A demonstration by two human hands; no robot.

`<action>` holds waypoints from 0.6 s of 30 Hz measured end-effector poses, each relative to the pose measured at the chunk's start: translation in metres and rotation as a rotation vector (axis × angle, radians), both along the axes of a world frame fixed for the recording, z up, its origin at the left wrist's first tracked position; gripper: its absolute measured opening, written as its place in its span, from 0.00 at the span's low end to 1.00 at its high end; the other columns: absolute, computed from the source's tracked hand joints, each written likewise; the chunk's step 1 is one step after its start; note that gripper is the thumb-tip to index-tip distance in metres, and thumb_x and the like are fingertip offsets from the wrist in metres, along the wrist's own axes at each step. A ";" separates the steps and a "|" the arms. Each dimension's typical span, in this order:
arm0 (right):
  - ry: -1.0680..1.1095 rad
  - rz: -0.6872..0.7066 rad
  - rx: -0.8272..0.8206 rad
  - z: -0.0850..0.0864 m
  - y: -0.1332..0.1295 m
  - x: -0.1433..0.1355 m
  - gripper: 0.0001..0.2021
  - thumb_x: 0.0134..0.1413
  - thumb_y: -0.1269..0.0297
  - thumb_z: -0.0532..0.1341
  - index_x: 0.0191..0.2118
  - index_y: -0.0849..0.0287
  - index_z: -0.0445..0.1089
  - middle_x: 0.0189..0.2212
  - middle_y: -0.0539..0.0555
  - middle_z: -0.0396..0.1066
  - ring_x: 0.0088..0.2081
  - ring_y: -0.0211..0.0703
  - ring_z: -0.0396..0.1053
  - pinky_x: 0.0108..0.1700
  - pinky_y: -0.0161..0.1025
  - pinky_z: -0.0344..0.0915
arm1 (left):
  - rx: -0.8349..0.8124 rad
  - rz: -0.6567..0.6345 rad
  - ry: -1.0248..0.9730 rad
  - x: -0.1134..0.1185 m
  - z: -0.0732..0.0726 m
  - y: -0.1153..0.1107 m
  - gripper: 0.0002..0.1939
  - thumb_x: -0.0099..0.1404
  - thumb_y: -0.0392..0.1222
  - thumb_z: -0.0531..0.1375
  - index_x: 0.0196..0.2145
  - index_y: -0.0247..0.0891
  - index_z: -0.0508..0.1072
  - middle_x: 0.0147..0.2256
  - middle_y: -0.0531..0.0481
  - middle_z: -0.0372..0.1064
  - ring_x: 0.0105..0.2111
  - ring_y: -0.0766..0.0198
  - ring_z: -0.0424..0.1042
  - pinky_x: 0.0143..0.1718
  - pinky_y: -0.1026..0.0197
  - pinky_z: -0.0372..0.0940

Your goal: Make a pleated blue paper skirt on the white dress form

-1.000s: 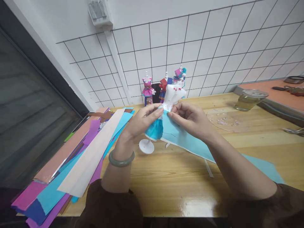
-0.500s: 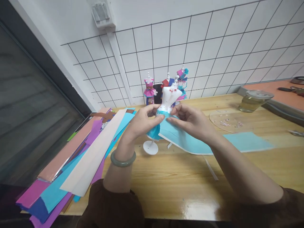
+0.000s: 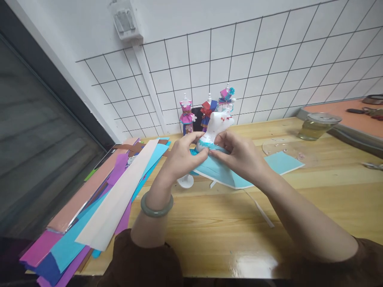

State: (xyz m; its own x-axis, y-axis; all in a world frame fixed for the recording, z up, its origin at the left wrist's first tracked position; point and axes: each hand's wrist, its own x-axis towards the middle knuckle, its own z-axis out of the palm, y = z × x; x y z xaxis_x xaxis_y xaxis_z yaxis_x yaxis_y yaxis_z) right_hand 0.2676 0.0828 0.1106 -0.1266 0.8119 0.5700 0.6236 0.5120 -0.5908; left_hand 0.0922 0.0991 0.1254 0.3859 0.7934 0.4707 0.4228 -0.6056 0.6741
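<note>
3 dressed figurines, one part-hidden, behind tilted white mannequin | paper strips left of it | wooden table below, tiled wall beyond | left hand clamped at its waist, right hand pinching light-blue paper there

Wooden table: paper strips, drink cup, clear round tray.

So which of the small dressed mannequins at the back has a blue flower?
The rightmost mannequin, with a blue flower at its shoulder; the pink mannequin has pale flowers, the red-and-blue one shows none.
</note>
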 end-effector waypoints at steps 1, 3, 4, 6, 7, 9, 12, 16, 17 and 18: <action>-0.008 -0.016 0.011 0.001 -0.002 0.000 0.09 0.49 0.61 0.63 0.33 0.56 0.64 0.23 0.48 0.65 0.23 0.36 0.59 0.24 0.34 0.53 | 0.021 0.013 0.011 0.001 0.002 -0.002 0.18 0.58 0.38 0.58 0.47 0.40 0.69 0.44 0.47 0.71 0.45 0.59 0.68 0.47 0.56 0.62; -0.030 -0.037 0.013 0.002 -0.004 0.000 0.09 0.49 0.61 0.63 0.35 0.56 0.65 0.22 0.48 0.65 0.23 0.37 0.60 0.25 0.34 0.53 | 0.065 0.053 0.024 0.002 0.005 -0.005 0.17 0.58 0.37 0.57 0.46 0.40 0.69 0.43 0.48 0.71 0.44 0.59 0.68 0.47 0.57 0.62; -0.041 -0.041 0.007 0.003 -0.005 0.000 0.10 0.49 0.61 0.64 0.37 0.56 0.65 0.22 0.48 0.65 0.23 0.37 0.60 0.25 0.35 0.53 | 0.087 0.076 0.027 0.002 0.006 -0.006 0.17 0.58 0.37 0.57 0.46 0.40 0.69 0.44 0.48 0.71 0.44 0.59 0.68 0.46 0.57 0.62; -0.047 -0.037 -0.006 0.003 -0.006 0.000 0.12 0.49 0.60 0.64 0.39 0.55 0.65 0.20 0.47 0.64 0.22 0.37 0.60 0.25 0.35 0.53 | 0.125 0.112 0.018 0.001 0.009 -0.007 0.16 0.58 0.36 0.56 0.46 0.40 0.69 0.44 0.48 0.70 0.43 0.59 0.67 0.46 0.57 0.61; -0.042 -0.031 -0.011 0.003 -0.007 0.000 0.12 0.49 0.60 0.64 0.40 0.55 0.66 0.20 0.47 0.64 0.22 0.37 0.60 0.25 0.35 0.53 | 0.135 0.121 0.011 0.000 0.009 -0.007 0.16 0.58 0.36 0.56 0.46 0.40 0.69 0.44 0.48 0.70 0.43 0.59 0.67 0.46 0.57 0.61; -0.018 -0.011 -0.022 0.004 -0.006 0.001 0.12 0.50 0.58 0.64 0.39 0.55 0.66 0.21 0.47 0.64 0.23 0.37 0.60 0.25 0.35 0.53 | 0.132 0.118 0.001 -0.002 0.010 -0.006 0.15 0.59 0.36 0.56 0.45 0.40 0.68 0.44 0.48 0.70 0.43 0.59 0.67 0.47 0.57 0.61; 0.059 0.049 -0.071 0.004 -0.004 0.002 0.13 0.49 0.54 0.64 0.36 0.57 0.68 0.22 0.49 0.65 0.24 0.37 0.60 0.25 0.35 0.53 | 0.092 0.099 0.000 -0.003 0.009 -0.005 0.15 0.60 0.38 0.55 0.46 0.39 0.68 0.45 0.47 0.69 0.45 0.59 0.67 0.48 0.56 0.61; 0.211 0.140 -0.193 0.006 -0.004 0.003 0.15 0.50 0.50 0.62 0.32 0.59 0.68 0.23 0.50 0.66 0.24 0.36 0.60 0.23 0.34 0.54 | 0.017 0.050 -0.011 -0.003 0.008 -0.005 0.16 0.60 0.39 0.55 0.48 0.39 0.68 0.47 0.47 0.69 0.45 0.59 0.67 0.48 0.57 0.61; 0.235 0.155 -0.219 0.006 -0.004 0.003 0.16 0.50 0.50 0.62 0.31 0.60 0.68 0.23 0.50 0.66 0.24 0.36 0.60 0.23 0.34 0.54 | -0.004 0.036 -0.019 -0.002 0.008 -0.004 0.17 0.60 0.39 0.55 0.48 0.39 0.68 0.47 0.47 0.69 0.46 0.59 0.67 0.48 0.58 0.61; 0.248 0.166 -0.238 0.007 -0.004 0.003 0.15 0.50 0.51 0.62 0.30 0.60 0.68 0.23 0.50 0.65 0.24 0.35 0.59 0.23 0.34 0.53 | -0.023 0.022 -0.028 -0.002 0.008 -0.004 0.17 0.61 0.39 0.55 0.48 0.38 0.68 0.48 0.47 0.69 0.46 0.60 0.67 0.48 0.58 0.61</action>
State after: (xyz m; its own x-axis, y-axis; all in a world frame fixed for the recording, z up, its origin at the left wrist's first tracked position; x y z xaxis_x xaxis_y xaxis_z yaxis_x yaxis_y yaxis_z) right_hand 0.2708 0.0787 0.1175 -0.1493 0.9051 0.3980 0.3664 0.4245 -0.8279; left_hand 0.0900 0.0947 0.1335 0.3554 0.8123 0.4625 0.4164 -0.5805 0.6997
